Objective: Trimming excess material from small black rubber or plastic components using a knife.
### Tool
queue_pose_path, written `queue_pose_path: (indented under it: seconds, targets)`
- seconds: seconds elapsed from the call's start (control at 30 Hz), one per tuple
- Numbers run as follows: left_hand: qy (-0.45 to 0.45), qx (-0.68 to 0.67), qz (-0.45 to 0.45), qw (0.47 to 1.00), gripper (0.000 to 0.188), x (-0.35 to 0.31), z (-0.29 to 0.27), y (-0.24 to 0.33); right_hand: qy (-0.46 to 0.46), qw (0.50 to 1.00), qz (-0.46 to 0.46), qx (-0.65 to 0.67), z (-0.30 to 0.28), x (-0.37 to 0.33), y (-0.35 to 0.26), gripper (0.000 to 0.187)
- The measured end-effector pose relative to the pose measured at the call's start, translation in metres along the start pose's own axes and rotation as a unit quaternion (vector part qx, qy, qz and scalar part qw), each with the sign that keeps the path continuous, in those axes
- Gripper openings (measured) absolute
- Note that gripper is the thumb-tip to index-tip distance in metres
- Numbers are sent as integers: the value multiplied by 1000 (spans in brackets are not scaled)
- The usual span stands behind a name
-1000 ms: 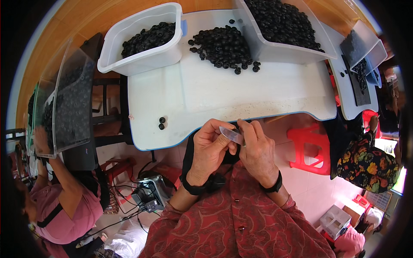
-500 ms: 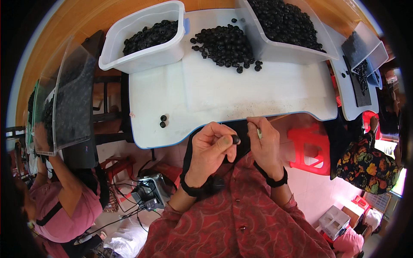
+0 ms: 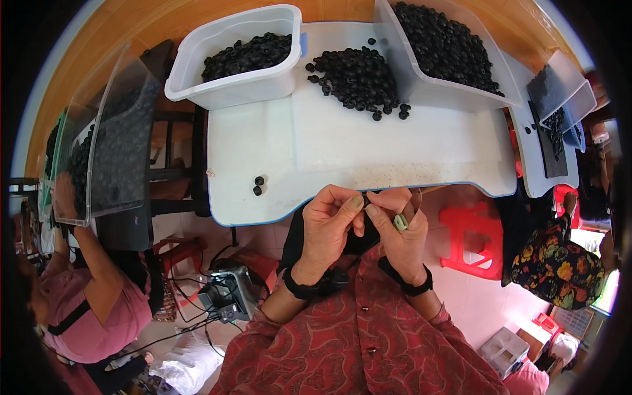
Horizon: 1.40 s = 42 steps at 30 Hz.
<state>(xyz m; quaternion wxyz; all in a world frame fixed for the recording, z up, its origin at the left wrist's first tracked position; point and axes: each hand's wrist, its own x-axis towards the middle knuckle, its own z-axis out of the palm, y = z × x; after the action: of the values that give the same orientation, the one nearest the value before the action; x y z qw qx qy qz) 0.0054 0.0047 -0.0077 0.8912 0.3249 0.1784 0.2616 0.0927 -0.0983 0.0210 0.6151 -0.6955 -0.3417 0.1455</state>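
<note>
My left hand (image 3: 329, 227) pinches a small round black part (image 3: 366, 200) between thumb and fingers, just off the table's near edge. Most of that part is hidden by the fingertips. Pressed up against it are the thumb and fingertips of my right hand (image 3: 403, 245). A small tool with a pale green handle (image 3: 400, 222) is tucked in the right hand; its working end is hard to make out. On the white table (image 3: 329, 158), a heap of similar black parts (image 3: 359, 78) lies farther back, and two loose parts (image 3: 258, 185) sit at the left.
A white bin (image 3: 247, 95) of black parts stands back left, a larger translucent bin (image 3: 447, 94) back right. At far left a co-worker's arm (image 3: 99, 263) reaches to a clear bin (image 3: 92, 164). A red stool (image 3: 454, 253) and a metal device with cables (image 3: 230, 293) are below the table.
My right hand has moved left and closed in on the black part, its fingertips now meeting the left hand's. The green handle shows more plainly. The view has shifted slightly.
</note>
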Motion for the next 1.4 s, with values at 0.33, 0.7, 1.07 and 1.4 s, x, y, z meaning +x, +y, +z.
queue_pose_path:
  seconds: [0.33, 0.7, 1.07, 1.4]
  targets:
    - [38, -44, -32, 998, 7, 0, 2, 2, 34, 998, -17, -46, 9, -4, 2, 10]
    - [42, -27, -78, 996, 12, 5, 6, 6, 53, 998, -15, -23, 11, -4, 4, 13]
    - [114, 26, -18, 993, 13, 40, 15, 31, 81, 987, 122, 66, 9, 0, 14, 9]
    - [157, -4, 205, 966, 20, 124, 26, 137, 88, 978, 155, 105, 2, -2, 15, 11]
